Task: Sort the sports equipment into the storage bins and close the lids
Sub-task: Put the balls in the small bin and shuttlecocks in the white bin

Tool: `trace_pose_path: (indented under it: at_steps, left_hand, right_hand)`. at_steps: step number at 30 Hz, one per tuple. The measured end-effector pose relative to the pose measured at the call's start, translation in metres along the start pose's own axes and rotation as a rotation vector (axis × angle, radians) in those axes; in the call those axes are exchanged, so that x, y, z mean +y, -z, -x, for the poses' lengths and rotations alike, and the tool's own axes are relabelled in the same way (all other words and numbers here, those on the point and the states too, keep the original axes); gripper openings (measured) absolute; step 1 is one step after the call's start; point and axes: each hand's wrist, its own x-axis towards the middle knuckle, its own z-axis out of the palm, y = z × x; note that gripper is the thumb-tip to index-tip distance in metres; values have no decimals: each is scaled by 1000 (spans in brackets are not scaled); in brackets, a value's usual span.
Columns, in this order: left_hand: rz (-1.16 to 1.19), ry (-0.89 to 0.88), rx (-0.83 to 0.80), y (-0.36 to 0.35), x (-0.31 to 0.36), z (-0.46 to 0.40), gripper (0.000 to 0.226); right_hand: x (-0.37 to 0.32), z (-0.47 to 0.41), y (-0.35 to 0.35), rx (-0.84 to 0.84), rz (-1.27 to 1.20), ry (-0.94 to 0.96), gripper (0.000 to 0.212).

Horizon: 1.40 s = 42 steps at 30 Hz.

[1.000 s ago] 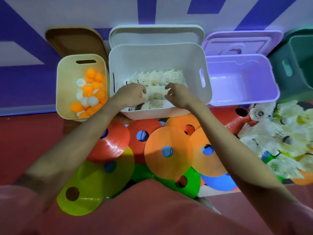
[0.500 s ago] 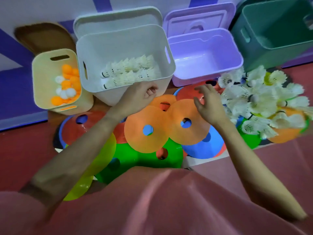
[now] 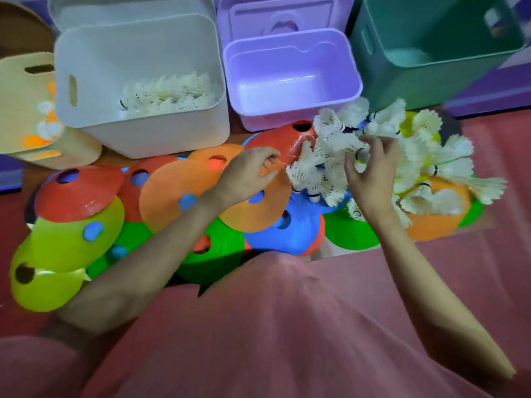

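At two o'clock on the floor, the right hand point(image 3: 370, 170) reaches into the loose pile of shuttlecocks point(image 3: 416, 156), fingers curled round one by its cork; the left hand point(image 3: 247, 173) hovers over the orange disc cone point(image 3: 172, 191), fingers loosely bent and holding nothing; at eleven o'clock the white bin point(image 3: 138, 81) holds stacked shuttlecocks; at twelve o'clock the purple bin point(image 3: 290, 79) stands with its lid off.

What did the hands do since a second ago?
Both hands left the white bin and swung right. The right hand now reaches into the loose shuttlecocks, fingers curling round some; the left hand hovers beside. The binned shuttlecocks and cones stayed.
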Motion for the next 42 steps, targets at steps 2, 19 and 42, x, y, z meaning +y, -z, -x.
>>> trace_pose_path:
  at_steps: [2,19,42]
  left_hand:
    - [8,16,22,-15,14,-13,43]
    - [39,252,180,-88,62,-101,68]
    - [419,180,416,-41,59,-30,56]
  right_hand:
    - [14,-8,-1,-53,51,-8,50]
    - [41,-62,3,-543,122,-232,56]
    - [19,-40,42,-538,-621,-412,53]
